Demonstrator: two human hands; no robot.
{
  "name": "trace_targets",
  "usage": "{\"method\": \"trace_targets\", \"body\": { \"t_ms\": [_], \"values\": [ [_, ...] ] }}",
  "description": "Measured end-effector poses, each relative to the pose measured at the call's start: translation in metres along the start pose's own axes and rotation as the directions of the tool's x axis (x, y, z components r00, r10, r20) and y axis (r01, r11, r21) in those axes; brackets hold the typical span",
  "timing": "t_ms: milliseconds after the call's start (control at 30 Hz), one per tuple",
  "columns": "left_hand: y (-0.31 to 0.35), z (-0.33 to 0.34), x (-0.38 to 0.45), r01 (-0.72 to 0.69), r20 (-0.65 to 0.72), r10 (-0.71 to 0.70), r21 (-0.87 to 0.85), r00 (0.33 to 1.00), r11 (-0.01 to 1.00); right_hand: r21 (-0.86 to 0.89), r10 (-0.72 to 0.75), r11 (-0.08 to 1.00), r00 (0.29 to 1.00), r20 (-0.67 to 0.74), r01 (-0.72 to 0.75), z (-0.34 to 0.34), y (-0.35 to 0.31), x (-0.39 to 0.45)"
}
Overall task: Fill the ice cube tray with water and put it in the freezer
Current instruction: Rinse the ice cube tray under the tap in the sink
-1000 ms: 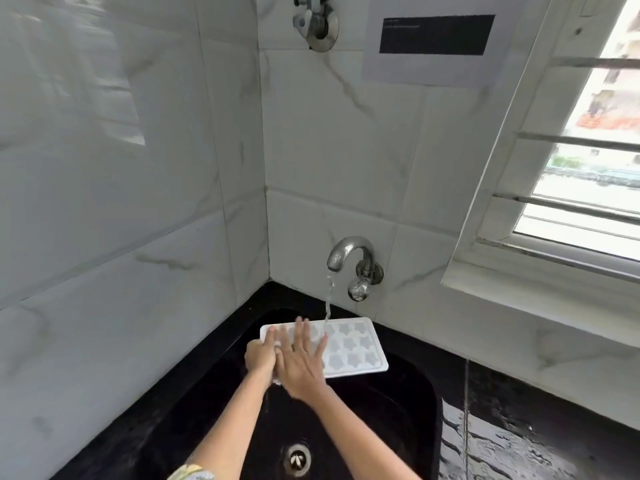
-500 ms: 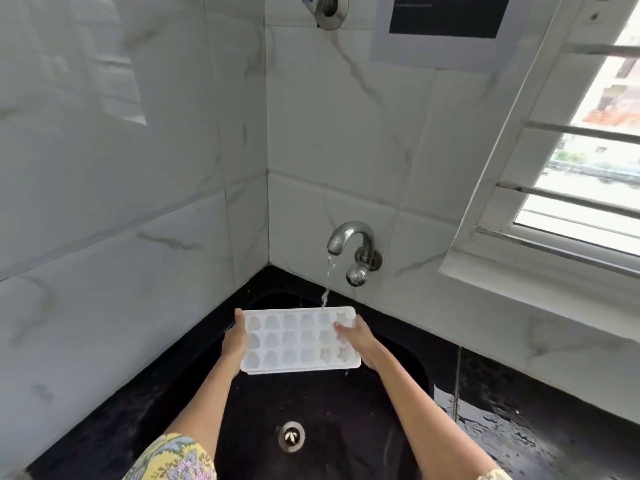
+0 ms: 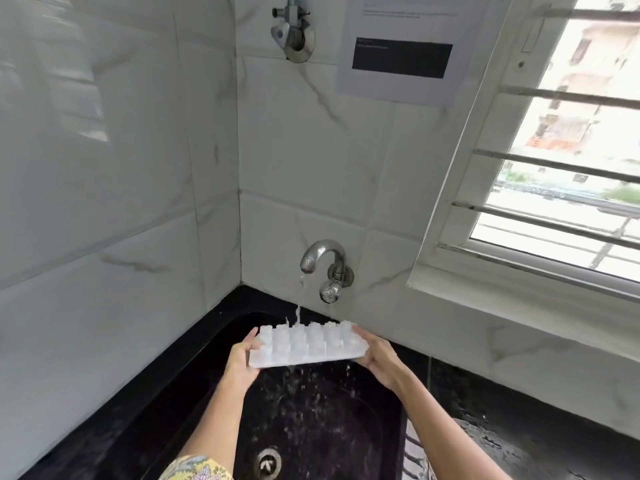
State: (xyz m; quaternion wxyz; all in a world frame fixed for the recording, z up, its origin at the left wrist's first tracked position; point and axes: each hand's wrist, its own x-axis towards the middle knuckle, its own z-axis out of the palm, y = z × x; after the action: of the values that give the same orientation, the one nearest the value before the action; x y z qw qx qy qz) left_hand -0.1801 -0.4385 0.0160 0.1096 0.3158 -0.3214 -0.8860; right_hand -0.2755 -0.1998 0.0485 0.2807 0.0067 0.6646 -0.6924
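A white ice cube tray (image 3: 306,346) is held over the black sink (image 3: 322,420), turned so the bumpy undersides of its cells face up. My left hand (image 3: 242,363) grips its left end and my right hand (image 3: 379,355) grips its right end. A thin stream of water falls from the chrome tap (image 3: 320,258) onto the tray's far side. Drops fall off the tray into the sink.
The sink drain (image 3: 268,462) lies below the tray. White marble-look tiled walls meet in a corner behind the sink. A barred window (image 3: 568,168) is at the right, a paper notice (image 3: 401,53) and a wall valve (image 3: 294,34) hang above. The black counter (image 3: 519,427) at right is wet.
The tray was flat with my right palm on it, then held at both ends cavities showing. It now has its underside up and water spills from it.
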Motion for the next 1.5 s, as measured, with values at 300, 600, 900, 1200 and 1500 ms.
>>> {"method": "trace_targets", "body": {
  "t_ms": [300,600,900,1200,1500],
  "values": [
    [-0.003,-0.007,0.010,-0.012,-0.110,0.087,0.552,0.990,0.833,-0.204,0.055,0.975,0.986,-0.156,-0.087,0.018,0.006,0.005],
    [-0.032,0.055,-0.008,0.015,-0.114,0.436,0.974,0.893,0.225,-0.339,-0.292,0.924,0.901,-0.320,0.180,0.092,-0.003,0.002],
    [-0.029,0.081,-0.010,-0.144,0.068,0.335,0.967,0.940,0.208,-0.381,-0.390,0.889,0.857,-0.337,0.255,0.090,-0.006,-0.005],
    [0.021,-0.011,0.010,0.134,-0.076,-0.114,0.369,0.991,0.920,-0.321,-0.368,0.898,0.915,-0.167,0.302,0.033,-0.041,-0.006],
    [0.064,-0.027,-0.008,0.075,0.066,-0.128,0.521,0.990,0.851,-0.797,-0.376,0.602,0.895,-0.241,0.038,0.073,-0.001,0.027]
  ]
}}
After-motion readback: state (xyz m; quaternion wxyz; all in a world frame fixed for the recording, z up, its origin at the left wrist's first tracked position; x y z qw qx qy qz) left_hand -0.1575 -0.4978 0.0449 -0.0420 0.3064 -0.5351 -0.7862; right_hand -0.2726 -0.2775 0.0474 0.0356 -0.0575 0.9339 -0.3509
